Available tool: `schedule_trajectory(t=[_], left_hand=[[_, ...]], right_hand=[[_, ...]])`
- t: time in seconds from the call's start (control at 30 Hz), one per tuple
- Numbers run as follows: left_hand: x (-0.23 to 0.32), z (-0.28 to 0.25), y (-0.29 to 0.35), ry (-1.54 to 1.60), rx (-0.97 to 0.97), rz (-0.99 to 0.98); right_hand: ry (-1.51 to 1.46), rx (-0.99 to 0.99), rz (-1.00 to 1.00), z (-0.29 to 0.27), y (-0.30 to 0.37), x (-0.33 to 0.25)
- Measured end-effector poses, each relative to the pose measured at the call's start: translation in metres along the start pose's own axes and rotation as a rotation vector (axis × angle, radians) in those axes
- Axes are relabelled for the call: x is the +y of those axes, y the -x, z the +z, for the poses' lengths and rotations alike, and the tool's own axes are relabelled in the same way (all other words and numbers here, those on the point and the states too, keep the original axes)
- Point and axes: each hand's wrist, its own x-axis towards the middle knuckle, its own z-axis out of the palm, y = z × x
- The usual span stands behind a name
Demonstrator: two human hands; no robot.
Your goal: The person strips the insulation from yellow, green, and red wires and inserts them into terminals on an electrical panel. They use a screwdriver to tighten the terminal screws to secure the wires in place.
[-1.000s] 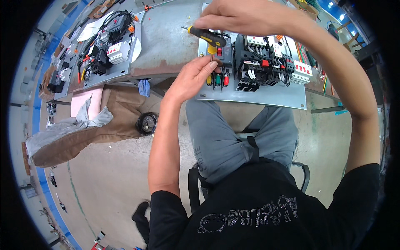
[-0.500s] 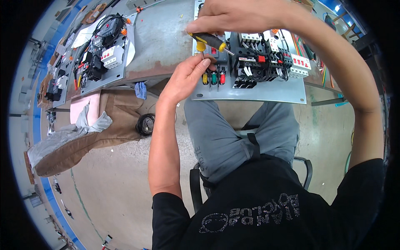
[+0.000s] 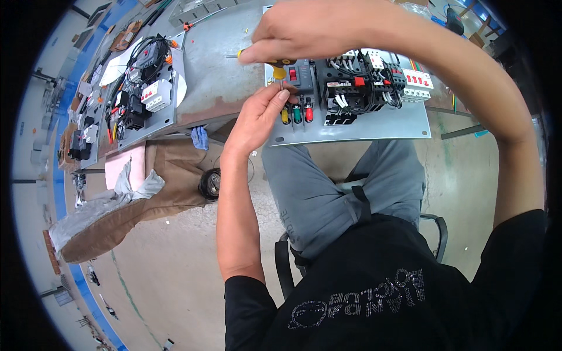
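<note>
My right hand (image 3: pixel 293 32) is closed over black-and-yellow screwdriver handles above the far left part of a grey metal mounting plate (image 3: pixel 380 130). One bare shaft sticks out leftward past my fingers. Below the palm, a yellow-handled screwdriver (image 3: pixel 279 72) points down, its shaft pinched by my left hand (image 3: pixel 262 114). My left fingertips hide its tip. Just under them are a yellow sleeve (image 3: pixel 285 116), a green sleeve (image 3: pixel 297 113) and a red sleeve (image 3: pixel 309 114). A grey device with a red switch (image 3: pixel 293 74) is beside my fingers.
Black contactors with wiring (image 3: pixel 345 96) and a white breaker with red levers (image 3: pixel 417 82) are on the plate. Left on the metal bench (image 3: pixel 216 88) lies another wired plate (image 3: pixel 167 111). A person's brown-trousered leg (image 3: pixel 175 181) is at left, and a chair armrest (image 3: pixel 284 269) beside me.
My right hand has turned: the crosswise screwdriver's shaft pointed right and now points left. The left hand keeps its pinch. The whole view has shifted slightly.
</note>
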Motion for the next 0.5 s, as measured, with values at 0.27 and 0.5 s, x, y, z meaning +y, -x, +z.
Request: schedule_trajectory(t=[0.27, 0.5], left_hand=[[0.005, 0.002, 0.000, 0.021, -0.001, 0.001], [0.007, 0.001, -0.002, 0.008, 0.010, 0.003]], right_hand=[[0.401, 0.174, -0.375, -0.010, 0.007, 0.009], [-0.282, -0.025, 0.166, -0.003, 0.002, -0.004]])
